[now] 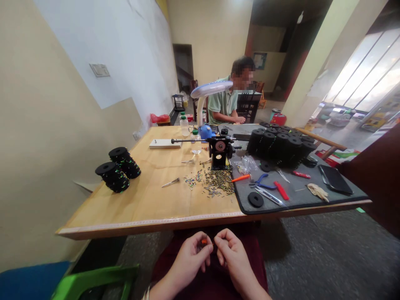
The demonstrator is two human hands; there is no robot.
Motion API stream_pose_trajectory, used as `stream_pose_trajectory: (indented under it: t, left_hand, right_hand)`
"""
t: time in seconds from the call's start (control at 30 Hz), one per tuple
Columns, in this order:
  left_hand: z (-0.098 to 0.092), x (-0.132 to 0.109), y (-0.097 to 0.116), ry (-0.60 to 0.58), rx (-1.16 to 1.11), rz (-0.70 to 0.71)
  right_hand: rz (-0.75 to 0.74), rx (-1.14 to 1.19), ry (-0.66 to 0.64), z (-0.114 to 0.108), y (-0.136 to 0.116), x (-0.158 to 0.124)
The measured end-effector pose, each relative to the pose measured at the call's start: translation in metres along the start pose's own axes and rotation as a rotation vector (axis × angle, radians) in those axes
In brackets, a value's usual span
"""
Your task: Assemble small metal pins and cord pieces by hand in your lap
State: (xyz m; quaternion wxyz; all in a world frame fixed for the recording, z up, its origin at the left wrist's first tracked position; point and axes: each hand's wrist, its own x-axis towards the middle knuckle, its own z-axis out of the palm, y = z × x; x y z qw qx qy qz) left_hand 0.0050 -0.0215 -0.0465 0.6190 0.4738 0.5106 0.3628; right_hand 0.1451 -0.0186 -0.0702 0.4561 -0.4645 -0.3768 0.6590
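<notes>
In front of the table edge, above my lap, my left hand [190,259] and my right hand [233,255] are close together with fingers pinched. A small orange object [204,241] shows between the left thumb and index finger; its kind is too small to tell. Whatever the right fingertips pinch is hidden. Beyond them on the wooden table [143,200] lies a pile of small dark-and-gold pieces [218,180], with loose coloured bits [194,180] beside it. Behind the pile stands a black winding device [218,152] with a dial and a long horizontal rod.
Two black foam spools [113,177] stand at the left. On the grey mat [300,198] are blue pliers [264,182], a utility knife [268,195], a red-handled tool [281,191], a phone [336,179] and many black spools [278,143]. A person [223,102] sits behind the lamp [211,88].
</notes>
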Motion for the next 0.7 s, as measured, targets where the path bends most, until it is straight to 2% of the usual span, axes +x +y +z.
stream_pose_trajectory:
  t: [0.13, 0.33, 0.5, 0.7]
  left_hand:
    - [-0.0002, 0.0, 0.0008, -0.001, -0.02, 0.007]
    - [-0.0007, 0.0007, -0.0028, 0.002, 0.007, -0.001]
    - [0.0004, 0.0008, -0.0017, 0.067, 0.128, 0.106]
    - [-0.0006, 0.0045, -0.0005, 0.122, 0.149, 0.111]
  right_hand:
    - [-0.018, -0.008, 0.042, -0.0006, -0.003, -0.0012]
    - [-0.022, 0.004, 0.027, -0.0013, -0.0018, -0.0015]
    - [-0.046, -0.017, 0.005, -0.0003, -0.0017, -0.0029]
    - [-0.03, -0.015, -0.031, -0.0001, -0.0023, -0.002]
